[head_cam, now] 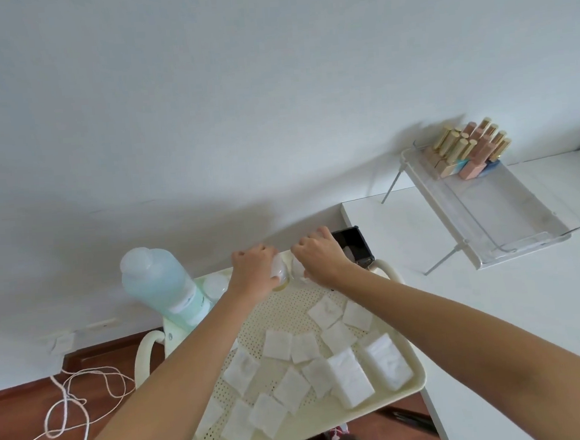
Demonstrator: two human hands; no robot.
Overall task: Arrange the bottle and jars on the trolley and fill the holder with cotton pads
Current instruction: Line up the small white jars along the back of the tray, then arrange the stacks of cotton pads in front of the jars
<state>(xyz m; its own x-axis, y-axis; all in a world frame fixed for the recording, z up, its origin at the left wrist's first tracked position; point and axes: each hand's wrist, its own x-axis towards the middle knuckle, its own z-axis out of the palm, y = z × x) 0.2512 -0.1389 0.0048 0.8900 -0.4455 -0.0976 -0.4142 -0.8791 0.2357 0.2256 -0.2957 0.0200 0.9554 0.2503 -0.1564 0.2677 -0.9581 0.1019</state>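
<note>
left grip: our left hand is wrapped round a small white jar at the trolley's far edge
right grip: right hand curled over a second jar, just beside the first
bottle: blue bottle, left of centre
pads: cotton pads scattered lower centre
holder: black holder behind our right hand

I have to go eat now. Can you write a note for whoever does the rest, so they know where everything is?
Left hand: grip shut on a small jar at the trolley's far edge.
Right hand: over a second jar; grip unclear.
Big bottle stands at the far left corner, a third jar beside it.
Cotton pads lie scattered over the tray.
Black holder sits at the far right; contents unclear.
Left: place jars, fill holder.
</note>
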